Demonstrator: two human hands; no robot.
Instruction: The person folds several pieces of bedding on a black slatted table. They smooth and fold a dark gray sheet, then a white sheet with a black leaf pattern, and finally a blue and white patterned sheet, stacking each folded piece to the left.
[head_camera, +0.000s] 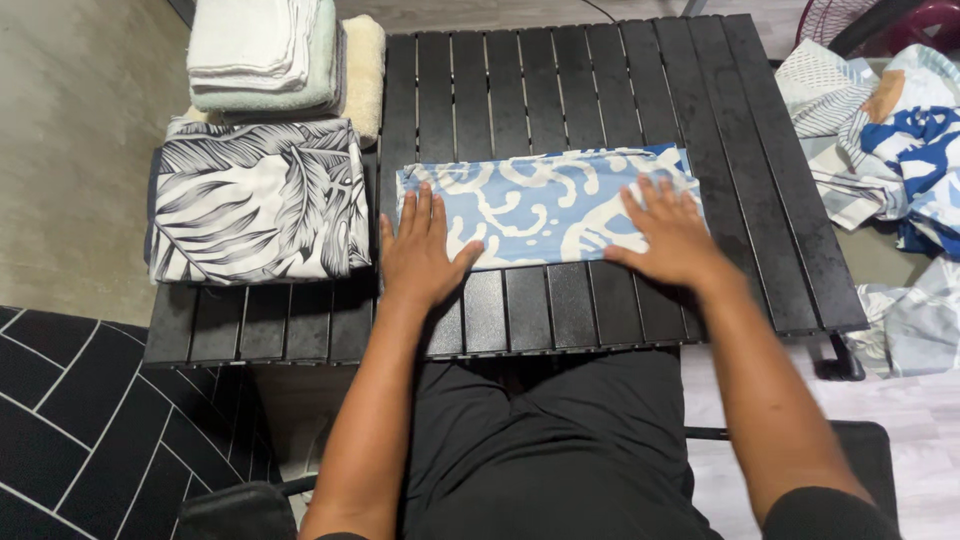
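**Two flat hands on one folded blue cloth**

Head view: one blue-and-white patterned cloth (545, 207), folded into a long strip, lies on the black slatted worktop (560, 80). The left hand (420, 255) presses its left end, fingers spread and flat, gripping nothing. The right hand (672, 232) lies flat on its right end, fingers apart. Just left of the left hand sits one folded leaf-print cloth (258, 200), with a stack of towels (275, 50) beyond it. Bare slats lie open beyond the fingertips. Right of the right hand, past the worktop's edge, lies one heap of loose cloths (885, 140).
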